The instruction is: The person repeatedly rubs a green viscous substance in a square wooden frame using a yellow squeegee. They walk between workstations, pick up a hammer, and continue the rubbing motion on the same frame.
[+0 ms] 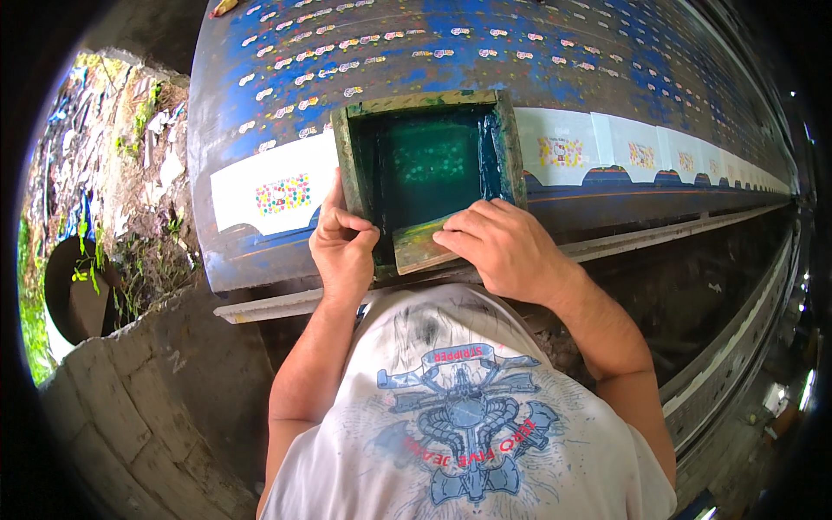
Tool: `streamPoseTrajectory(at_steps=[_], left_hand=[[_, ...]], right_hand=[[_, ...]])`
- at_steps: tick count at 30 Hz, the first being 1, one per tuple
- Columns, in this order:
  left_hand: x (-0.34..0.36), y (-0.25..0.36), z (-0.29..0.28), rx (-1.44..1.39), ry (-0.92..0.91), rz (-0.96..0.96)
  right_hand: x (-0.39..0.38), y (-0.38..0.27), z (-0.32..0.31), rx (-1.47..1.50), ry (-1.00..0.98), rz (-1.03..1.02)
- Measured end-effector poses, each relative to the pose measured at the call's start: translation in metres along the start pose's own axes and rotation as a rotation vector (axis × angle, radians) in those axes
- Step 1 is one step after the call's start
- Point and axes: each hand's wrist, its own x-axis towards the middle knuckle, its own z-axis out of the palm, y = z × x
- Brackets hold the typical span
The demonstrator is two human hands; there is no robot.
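Observation:
A wooden printing frame (pixel 425 100) with green-stained mesh lies flat on a long blue-stained table (pixel 485 61), over a row of white fabric pieces. My left hand (pixel 342 247) grips the frame's near left corner, thumb up along its side. My right hand (pixel 503 247) holds a flat wooden squeegee (pixel 418 245) at the frame's near edge, fingers curled over its top. A white piece (pixel 269 191) with a multicoloured dotted print lies left of the frame. More printed white pieces (pixel 563 149) run off to the right.
The table stretches far right, speckled with small paint marks. A pale rail (pixel 633 238) runs along its near edge. A concrete wall (pixel 147 407) stands at lower left, with weeds and rubble (pixel 113 165) beyond. My white printed shirt fills the bottom of the view.

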Motion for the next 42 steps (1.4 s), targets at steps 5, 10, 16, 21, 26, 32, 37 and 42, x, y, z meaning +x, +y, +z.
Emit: streamPoseTrajectory(at_steps=[5,10,16,21,26,32,37,42], left_hand=[[0.0,0.005,0.004,-0.019,0.028,-0.028],[0.0,-0.001,-0.001,0.007,0.049,-0.097],[-0.001,-0.001,0.001,0.004,0.063,-0.055],[-0.002,0.008,0.006,-0.031,0.058,-0.098],[-0.002,0.0,0.007,-0.008,0.059,0.018],[-0.002,-0.005,0.003,0.055,0.018,0.077],[-0.001,-0.006,0.003,0.11,0.002,0.079],[0.002,-0.011,0.002,0.039,-0.018,0.095]], right_hand=[[0.029,0.049,-0.021,0.16,-0.1,-0.09],[0.066,0.081,-0.021,0.08,0.037,-0.027],[0.084,0.094,-0.007,-0.002,0.197,0.023],[0.074,0.089,-0.001,-0.066,0.155,0.012],[0.048,0.061,0.013,-0.122,0.089,-0.021],[0.007,0.013,0.02,-0.108,0.039,-0.016],[-0.014,-0.016,0.031,-0.085,0.08,0.042],[-0.022,-0.031,0.03,-0.073,0.031,0.095]])
